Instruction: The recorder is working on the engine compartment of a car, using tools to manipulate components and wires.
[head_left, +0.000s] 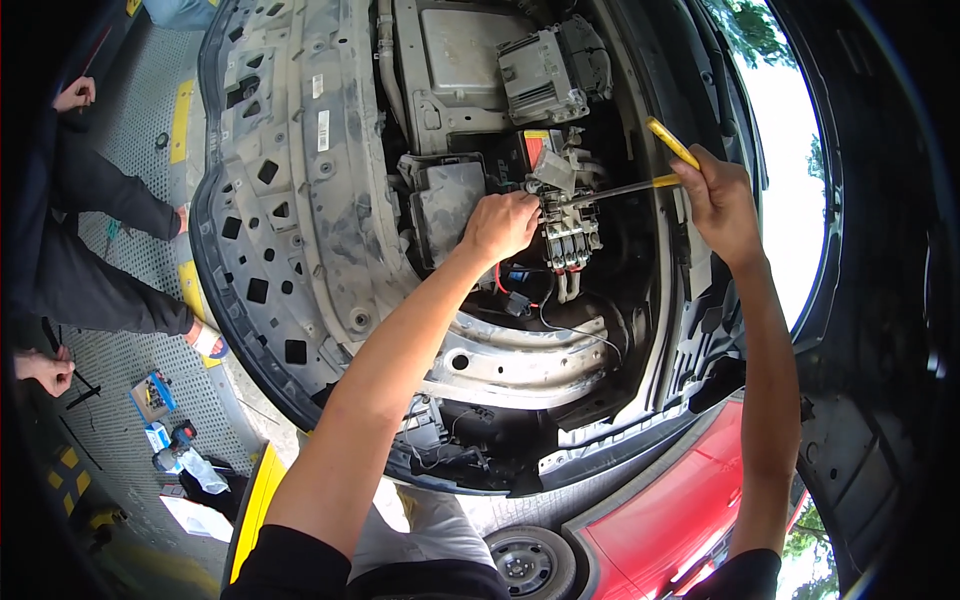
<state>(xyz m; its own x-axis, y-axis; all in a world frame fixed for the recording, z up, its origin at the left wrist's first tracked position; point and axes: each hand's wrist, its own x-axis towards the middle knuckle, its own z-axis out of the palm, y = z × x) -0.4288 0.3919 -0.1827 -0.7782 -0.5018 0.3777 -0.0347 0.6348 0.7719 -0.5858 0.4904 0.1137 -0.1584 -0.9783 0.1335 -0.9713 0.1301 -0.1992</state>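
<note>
My right hand is closed round a screwdriver with a long steel shaft and a yellow handle. Its tip touches the terminal block on top of the car battery. From the same hand a second yellow handle sticks out; I cannot tell whether it belongs to another tool. My left hand has its fingers bent together at the block's left edge, where what they pinch is hidden. Below the block run a red wire and a black connector.
A black fuse-box cover lies left of the block, and a metal control unit beyond it. At left another person's legs and hands show beside a cordless drill and small boxes. A red car stands lower right.
</note>
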